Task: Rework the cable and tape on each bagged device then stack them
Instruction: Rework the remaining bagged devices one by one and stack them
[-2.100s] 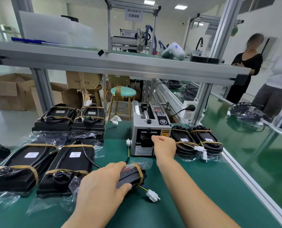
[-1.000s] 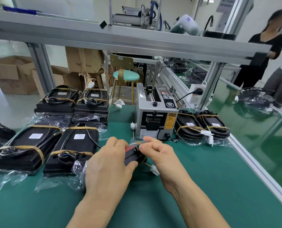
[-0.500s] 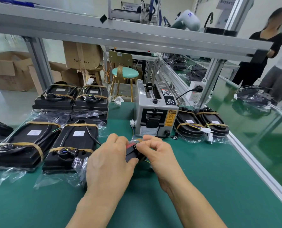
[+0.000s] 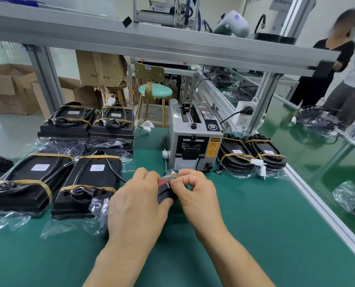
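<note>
A black bagged device (image 4: 164, 194) lies on the green mat, mostly hidden under my hands. My left hand (image 4: 138, 206) covers and grips its body, fingers curled over the far end. My right hand (image 4: 195, 192) pinches the tape and red-wired cable at the device's top end, right beside my left fingertips. A grey tape dispenser (image 4: 194, 139) stands just behind my hands. Taped devices sit to the left: two flat ones (image 4: 90, 183) near me, and two stacked pairs (image 4: 112, 126) farther back. Two oval ones (image 4: 251, 155) lie to the dispenser's right.
Loose plastic bags (image 4: 73, 221) spread at the left front. An aluminium frame beam (image 4: 151, 44) crosses overhead. A metal rail (image 4: 321, 206) borders the mat on the right. A stool (image 4: 154, 92) and cardboard boxes (image 4: 8, 88) stand behind. Two people stand at the far right.
My right hand left the tape dispenser and came back to the device, now pinching at its top end. My left hand has stayed on the device throughout.
</note>
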{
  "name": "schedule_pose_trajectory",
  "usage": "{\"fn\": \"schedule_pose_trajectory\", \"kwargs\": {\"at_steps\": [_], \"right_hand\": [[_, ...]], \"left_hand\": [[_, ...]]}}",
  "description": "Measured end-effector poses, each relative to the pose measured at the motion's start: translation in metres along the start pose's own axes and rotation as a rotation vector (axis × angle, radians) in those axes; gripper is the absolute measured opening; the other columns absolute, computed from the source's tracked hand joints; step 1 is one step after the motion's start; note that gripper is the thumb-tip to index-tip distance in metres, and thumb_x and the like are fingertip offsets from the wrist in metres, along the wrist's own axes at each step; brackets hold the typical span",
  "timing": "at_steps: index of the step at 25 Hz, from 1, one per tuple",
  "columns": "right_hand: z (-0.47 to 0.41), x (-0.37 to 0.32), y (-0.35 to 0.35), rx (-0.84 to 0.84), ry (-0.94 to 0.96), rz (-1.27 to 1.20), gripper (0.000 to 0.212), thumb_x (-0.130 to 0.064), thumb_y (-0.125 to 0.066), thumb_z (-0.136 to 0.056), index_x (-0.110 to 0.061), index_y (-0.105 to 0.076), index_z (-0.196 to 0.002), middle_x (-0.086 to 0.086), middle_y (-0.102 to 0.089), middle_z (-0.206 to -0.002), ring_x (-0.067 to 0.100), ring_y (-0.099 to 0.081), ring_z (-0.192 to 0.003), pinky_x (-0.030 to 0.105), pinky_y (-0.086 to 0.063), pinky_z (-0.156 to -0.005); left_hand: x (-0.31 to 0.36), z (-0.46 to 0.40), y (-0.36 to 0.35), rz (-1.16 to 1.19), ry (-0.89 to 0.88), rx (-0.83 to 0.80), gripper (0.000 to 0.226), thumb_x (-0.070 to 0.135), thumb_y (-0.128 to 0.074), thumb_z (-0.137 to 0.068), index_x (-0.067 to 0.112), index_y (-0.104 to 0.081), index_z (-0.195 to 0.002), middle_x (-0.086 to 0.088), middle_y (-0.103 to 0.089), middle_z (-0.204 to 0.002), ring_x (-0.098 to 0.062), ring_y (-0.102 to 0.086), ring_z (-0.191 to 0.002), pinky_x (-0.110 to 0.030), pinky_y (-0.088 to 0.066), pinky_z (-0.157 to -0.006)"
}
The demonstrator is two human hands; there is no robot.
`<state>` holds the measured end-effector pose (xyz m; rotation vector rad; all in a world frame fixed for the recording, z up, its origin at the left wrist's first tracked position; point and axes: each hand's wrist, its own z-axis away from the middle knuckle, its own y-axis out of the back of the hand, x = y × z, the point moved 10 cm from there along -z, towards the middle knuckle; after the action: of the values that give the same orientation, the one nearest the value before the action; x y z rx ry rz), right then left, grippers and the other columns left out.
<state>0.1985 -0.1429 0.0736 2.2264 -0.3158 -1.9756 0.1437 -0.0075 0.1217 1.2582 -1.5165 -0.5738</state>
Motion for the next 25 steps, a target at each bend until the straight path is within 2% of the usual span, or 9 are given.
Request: {"fn": "schedule_pose_trajectory", "kwargs": {"at_steps": [4,7,9,12,15,19,21,25], "right_hand": [[0.001,-0.002,0.002,0.026,0.015,-0.004,0.024,-0.006,-0.066,-0.079,-0.008,-0.066,-0.056,-0.013,-0.062,-0.089,-0.008,-0.056,-0.081,0.007,-0.038,-0.068],[0.000,0.008,-0.002,-0.027,-0.088,-0.210,0.024,-0.008,-0.066,-0.082,-0.014,-0.071,-0.059,-0.009,-0.062,-0.099,-0.012,-0.056,-0.081,0.016,-0.039,-0.072],[0.000,0.010,-0.006,-0.084,-0.147,-0.315,0.023,-0.010,-0.066,-0.083,-0.016,-0.073,-0.063,-0.011,-0.060,-0.104,-0.017,-0.054,-0.080,0.014,-0.039,-0.069],[-0.001,0.007,-0.009,-0.106,-0.126,-0.260,0.027,-0.009,-0.066,-0.082,-0.018,-0.072,-0.058,-0.011,-0.059,-0.103,-0.012,-0.056,-0.087,0.009,-0.041,-0.069],[-0.001,0.005,-0.009,-0.076,-0.093,-0.173,0.031,-0.009,-0.067,-0.081,-0.019,-0.068,-0.052,-0.014,-0.057,-0.099,-0.004,-0.057,-0.089,0.019,-0.042,-0.077],[-0.001,0.006,-0.006,-0.039,-0.061,-0.121,0.021,-0.007,-0.066,-0.081,-0.002,-0.066,-0.060,-0.014,-0.058,-0.094,-0.004,-0.058,-0.085,0.027,-0.047,-0.081],[-0.001,0.005,-0.005,-0.031,-0.048,-0.103,0.021,-0.007,-0.066,-0.081,0.000,-0.065,-0.061,-0.015,-0.058,-0.093,-0.006,-0.057,-0.082,0.025,-0.046,-0.081],[-0.001,0.002,-0.002,-0.002,-0.021,-0.064,0.020,-0.005,-0.065,-0.080,0.001,-0.067,-0.062,-0.012,-0.060,-0.092,-0.010,-0.056,-0.080,0.009,-0.041,-0.071]], "left_hand": [[0.000,0.000,0.000,0.000,-0.002,-0.002,0.029,0.045,-0.071,-0.074,0.027,-0.058,-0.093,0.009,-0.051,-0.091,-0.019,-0.058,-0.080,-0.026,-0.033,-0.061],[-0.001,0.000,-0.001,-0.014,-0.002,-0.011,0.030,0.047,-0.069,-0.075,0.029,-0.056,-0.095,0.009,-0.050,-0.093,-0.018,-0.058,-0.083,-0.027,-0.036,-0.063],[0.000,0.000,-0.001,-0.010,-0.007,-0.010,0.030,0.047,-0.069,-0.075,0.029,-0.056,-0.096,0.009,-0.050,-0.093,-0.017,-0.058,-0.084,-0.027,-0.037,-0.065],[-0.001,0.000,-0.001,-0.004,-0.004,-0.014,0.030,0.047,-0.070,-0.074,0.029,-0.057,-0.095,0.009,-0.051,-0.093,-0.018,-0.059,-0.084,-0.027,-0.037,-0.064],[-0.002,-0.001,-0.002,-0.011,0.002,-0.015,0.030,0.048,-0.069,-0.074,0.030,-0.056,-0.095,0.009,-0.050,-0.094,-0.017,-0.059,-0.083,-0.026,-0.035,-0.063],[-0.001,-0.001,-0.002,-0.019,0.003,-0.005,0.030,0.048,-0.070,-0.074,0.030,-0.056,-0.094,0.010,-0.050,-0.091,-0.016,-0.058,-0.082,-0.025,-0.031,-0.061],[-0.001,0.000,-0.001,-0.018,-0.001,0.004,0.029,0.046,-0.071,-0.072,0.029,-0.057,-0.091,0.009,-0.051,-0.089,-0.017,-0.058,-0.080,-0.025,-0.030,-0.060],[0.000,-0.001,-0.001,-0.005,-0.015,0.014,0.029,0.043,-0.073,-0.071,0.027,-0.059,-0.090,0.008,-0.051,-0.087,-0.019,-0.058,-0.078,-0.026,-0.032,-0.059]]}}
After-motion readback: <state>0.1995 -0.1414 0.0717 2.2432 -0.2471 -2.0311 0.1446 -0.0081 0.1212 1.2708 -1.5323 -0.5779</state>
